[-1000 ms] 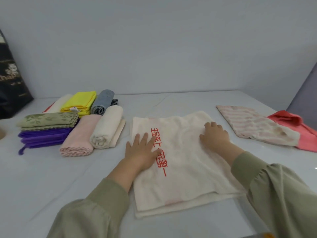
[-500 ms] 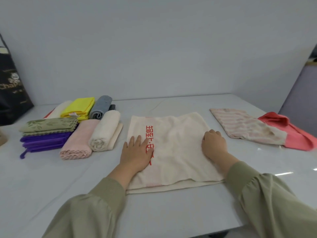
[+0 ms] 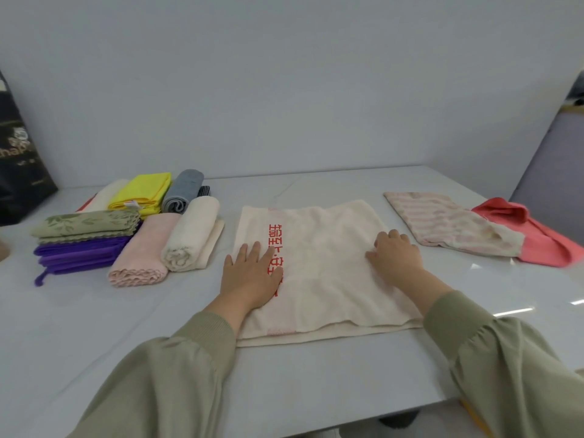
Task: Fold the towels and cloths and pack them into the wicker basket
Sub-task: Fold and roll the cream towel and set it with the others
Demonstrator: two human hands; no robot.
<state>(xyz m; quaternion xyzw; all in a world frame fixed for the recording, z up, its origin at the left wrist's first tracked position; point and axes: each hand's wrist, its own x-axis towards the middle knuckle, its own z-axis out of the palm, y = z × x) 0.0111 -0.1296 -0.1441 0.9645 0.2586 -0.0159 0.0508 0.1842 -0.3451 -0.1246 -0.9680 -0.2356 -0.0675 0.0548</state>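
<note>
**A:** Where's the cream towel [image 3: 325, 267] now?

**B:** Flat on the table [image 3: 94, 327], under both hands. The left hand [image 3: 251, 276] lies on its left part with the fingers straight, palm down and pressing. The right hand [image 3: 395, 257] sits on the right part with its knuckles raised and fingertips on the cloth. I can't tell whether they nip a fold, because the hand hides them.

**A:** Which way does it point?

**B:** It's already doubled, with two layers showing at the edge nearest the body. As it lies it's nearly square, so the red lettering [image 3: 275, 248] is the better guide. It runs straight away from the person, partly under the left fingers.

**A:** So what's the step?

**B:** I'd say smoothing before the next fold. Sweep outward from the middle so trapped creases leave at the sides. Line up the two near edges, which sit slightly stepped. Then carry one side across to the other hand's side, which makes a strip whose long axis follows the lettering.

**A:** And after that?

**B:** The striped cloth [image 3: 442, 226] and coral cloth [image 3: 537, 241] lie unfolded beyond the right hand. The finished pile [image 3: 132, 235] sits beyond the left hand. No basket is in view.
</note>
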